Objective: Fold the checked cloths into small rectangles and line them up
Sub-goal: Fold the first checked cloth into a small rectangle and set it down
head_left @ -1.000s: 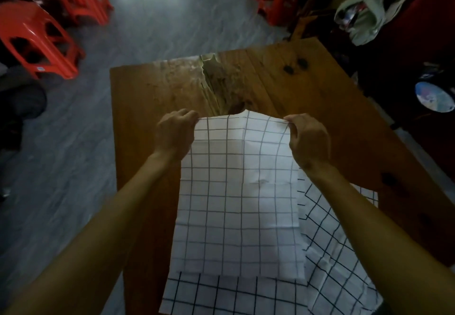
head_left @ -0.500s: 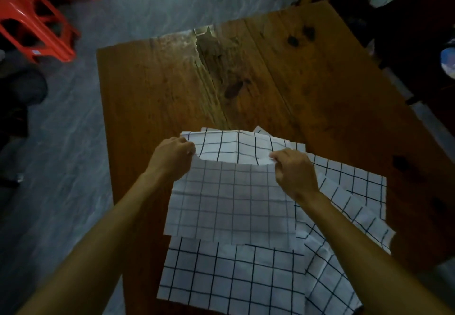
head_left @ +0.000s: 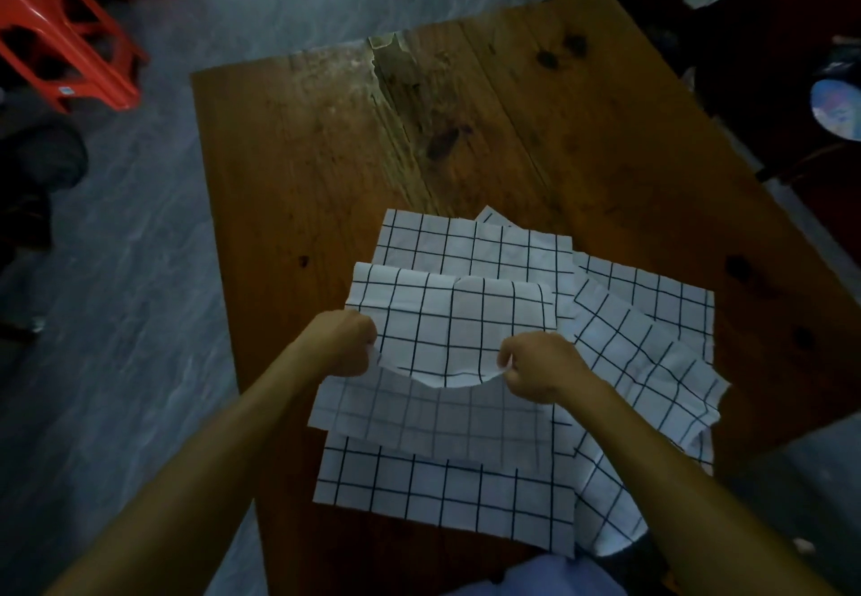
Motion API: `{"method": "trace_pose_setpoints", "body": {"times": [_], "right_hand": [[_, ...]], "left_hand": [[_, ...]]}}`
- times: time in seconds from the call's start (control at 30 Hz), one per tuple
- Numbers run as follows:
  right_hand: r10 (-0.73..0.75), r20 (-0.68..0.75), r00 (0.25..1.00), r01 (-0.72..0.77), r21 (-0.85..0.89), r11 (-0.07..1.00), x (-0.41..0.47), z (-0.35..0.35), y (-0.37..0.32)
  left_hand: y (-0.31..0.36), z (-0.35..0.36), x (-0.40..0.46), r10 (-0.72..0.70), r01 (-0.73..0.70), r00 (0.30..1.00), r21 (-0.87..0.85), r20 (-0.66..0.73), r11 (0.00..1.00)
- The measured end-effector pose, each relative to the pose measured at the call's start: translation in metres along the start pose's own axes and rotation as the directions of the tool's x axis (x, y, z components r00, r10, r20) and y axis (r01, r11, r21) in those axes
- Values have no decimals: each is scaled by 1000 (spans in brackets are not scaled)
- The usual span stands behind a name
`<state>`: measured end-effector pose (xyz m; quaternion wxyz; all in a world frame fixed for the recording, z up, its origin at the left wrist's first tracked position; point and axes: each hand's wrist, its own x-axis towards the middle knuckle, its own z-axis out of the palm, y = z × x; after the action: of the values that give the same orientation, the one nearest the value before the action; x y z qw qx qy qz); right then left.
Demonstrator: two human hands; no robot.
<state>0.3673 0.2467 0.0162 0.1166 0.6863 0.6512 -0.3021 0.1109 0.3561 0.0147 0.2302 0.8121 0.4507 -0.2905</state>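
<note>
Now the top checked cloth (head_left: 447, 334) lies half-folded on the cloth pile (head_left: 643, 344) near the table's (head_left: 289, 166) near edge; I see my left hand (head_left: 347, 344) and right hand (head_left: 540, 372) pinching its folded-over edge, one at each end.

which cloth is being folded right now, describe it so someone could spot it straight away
On the near half of the wooden table lies a heap of white checked cloths. The cloth being folded lies on top, its edge pinched by the left hand and right hand; unlike its neighbours, it is doubled over.
</note>
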Motion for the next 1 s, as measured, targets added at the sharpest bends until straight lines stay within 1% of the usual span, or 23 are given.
{"method": "trace_pose_setpoints", "body": {"times": [0.07,0.17,0.23,0.27,0.3,0.33,0.37,0.4,0.43,0.47,0.5,0.53,0.57,0.6,0.63,0.67,0.73,0.8,0.9,1.0], "right_hand": [[17,129,992,-17,1,1000,-1,1,-1],[3,302,953,-16,40,999,1,3,-2],[-38,421,906,-22,136,991,2,0,-2],[-70,451,890,-25,201,979,4,-3,-2],[-101,435,895,-28,280,960,6,-5,-3],[-112,365,924,-31,363,931,10,-7,-3],[-89,246,965,-29,438,898,15,-8,-3],[-33,101,994,-22,494,869,21,-7,-2],[38,-48,998,-8,520,854,28,-4,-1],[99,-180,979,9,518,855,35,-1,1],[140,-281,949,20,501,865,41,3,4],[165,-353,921,27,481,876,46,8,7],[177,-398,900,29,460,888,50,11,10],[180,-413,893,22,438,899,53,15,14],[178,-401,899,4,412,911,55,18,17],[174,-368,913,-23,379,925,56,21,19],[164,-305,938,-69,301,951,56,26,20],[160,-302,940,-78,267,960,56,31,20],[142,-389,910,-44,250,967,55,33,21],[136,-512,848,-1,255,967,57,24,23]], "left_hand": [[5,4,-1,1,-3,998,30,66,1000],[11,3,-4,2,-24,984,118,180,993],[12,3,-2,-33,-13,953,148,303,989],[12,1,0,-61,11,928,136,367,991],[11,-3,3,-89,46,905,112,416,993],[9,-9,7,-110,81,892,85,439,993],[8,-16,11,-116,104,896,52,428,993],[7,-24,16,-110,110,920,23,376,994],[9,-31,20,-95,97,960,7,265,995],[11,-36,25,-73,73,992,-2,100,997],[15,-37,30,-44,41,995,-36,-90,999],[19,-35,35,-15,-9,966,-89,-259,996],[22,-31,40,22,-76,927,-131,-374,988],[25,-26,46,67,-133,905,-129,-419,983],[28,-21,51,114,-167,905,-96,-410,981],[31,-16,58,152,-189,915,-65,-372,980],[37,-8,67,185,-210,929,-46,-321,977],[42,-2,74,211,-233,921,-28,-327,972],[46,1,76,262,-289,887,-14,-380,957],[44,-11,79,292,-343,834,-26,-469,939]]}}
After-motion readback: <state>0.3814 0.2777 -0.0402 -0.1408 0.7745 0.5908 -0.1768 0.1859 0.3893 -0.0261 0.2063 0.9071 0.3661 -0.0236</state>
